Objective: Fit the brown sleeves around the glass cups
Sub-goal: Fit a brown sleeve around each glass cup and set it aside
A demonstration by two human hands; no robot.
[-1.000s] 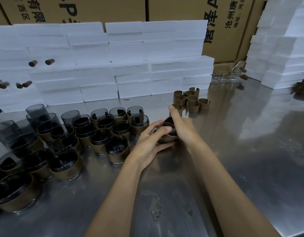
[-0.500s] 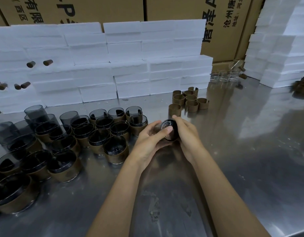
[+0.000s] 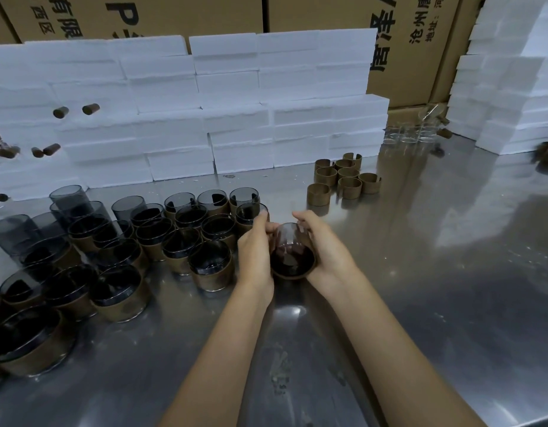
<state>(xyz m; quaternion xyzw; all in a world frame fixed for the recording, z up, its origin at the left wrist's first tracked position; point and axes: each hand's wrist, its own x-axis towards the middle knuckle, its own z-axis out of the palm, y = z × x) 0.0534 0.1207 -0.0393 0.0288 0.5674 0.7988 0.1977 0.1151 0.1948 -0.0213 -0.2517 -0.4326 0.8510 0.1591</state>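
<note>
Both hands hold one dark glass cup [image 3: 291, 253] with a brown sleeve around its lower part, just above the steel table. My left hand [image 3: 255, 248] grips its left side and my right hand [image 3: 325, 248] cups its right side. Its open mouth faces up toward me. Several loose brown sleeves [image 3: 343, 178] stand in a cluster behind my hands. To the left stand several sleeved cups [image 3: 211, 266] in rows, and a few smoky bare cups [image 3: 70, 198] behind them.
White foam blocks [image 3: 235, 103] are stacked along the back, with more [image 3: 512, 87] at the right. Cardboard boxes [image 3: 328, 13] rise behind them. Clear glasses [image 3: 411, 135] sit at the back right. The steel table [image 3: 435, 272] spreads bare to the right.
My hands have turned the cup so its mouth faces up and have drawn it a little nearer and lower. My right hand now wraps its side.
</note>
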